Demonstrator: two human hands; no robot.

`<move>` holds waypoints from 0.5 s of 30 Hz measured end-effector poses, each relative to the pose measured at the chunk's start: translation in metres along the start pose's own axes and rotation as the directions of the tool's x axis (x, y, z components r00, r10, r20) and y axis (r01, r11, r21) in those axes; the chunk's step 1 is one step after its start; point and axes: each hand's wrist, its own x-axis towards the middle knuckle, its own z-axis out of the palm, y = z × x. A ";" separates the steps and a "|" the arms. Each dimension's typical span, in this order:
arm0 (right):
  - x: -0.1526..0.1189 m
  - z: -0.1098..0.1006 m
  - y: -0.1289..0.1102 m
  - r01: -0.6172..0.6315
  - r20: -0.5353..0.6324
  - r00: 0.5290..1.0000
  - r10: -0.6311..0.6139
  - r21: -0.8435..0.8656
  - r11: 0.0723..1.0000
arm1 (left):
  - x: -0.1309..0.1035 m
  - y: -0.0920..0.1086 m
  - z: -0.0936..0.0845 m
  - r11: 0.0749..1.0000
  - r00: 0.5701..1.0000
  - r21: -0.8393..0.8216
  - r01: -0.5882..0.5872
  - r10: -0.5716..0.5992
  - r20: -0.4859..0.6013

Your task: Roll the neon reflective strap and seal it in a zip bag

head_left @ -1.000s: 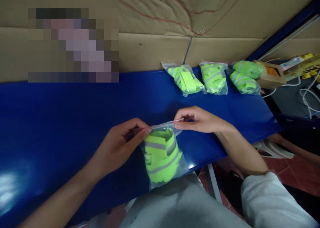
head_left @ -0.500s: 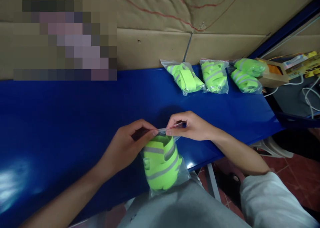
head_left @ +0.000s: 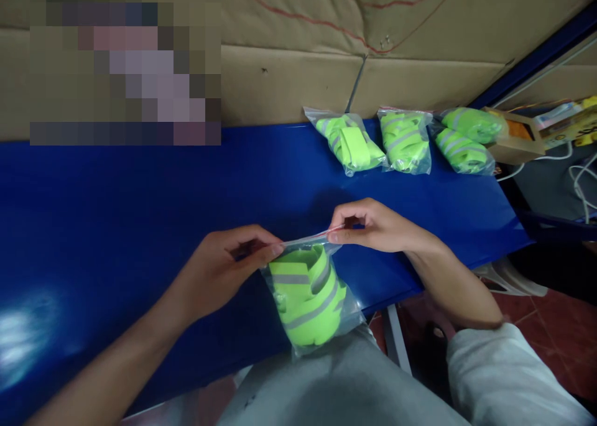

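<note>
The top strip of a clear zip bag [head_left: 311,295] is pinched at either end by the left hand [head_left: 222,270] and the right hand [head_left: 373,226]. A folded neon-green reflective vest [head_left: 305,292] is enclosed, at the blue table's [head_left: 116,208] near edge. Three filled bags [head_left: 403,141] are lined up beyond.

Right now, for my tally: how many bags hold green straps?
5: one pinched between the left hand and right hand, bag; four by the wall. None seem hidden.
</note>
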 end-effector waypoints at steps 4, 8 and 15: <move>0.001 0.011 -0.004 0.033 0.034 0.999 -0.034 0.050 0.998 | 0.000 0.007 0.008 0.997 1.000 -0.073 0.000 0.001 0.008; 0.005 0.027 -0.002 0.051 -0.004 0.999 -0.051 0.133 0.990 | 0.004 0.016 0.023 0.996 0.999 -0.072 -0.047 0.047 0.003; 0.006 0.009 0.003 -0.033 0.074 0.997 0.019 0.196 0.980 | 0.011 0.004 0.011 0.995 0.995 -0.096 0.026 -0.016 0.099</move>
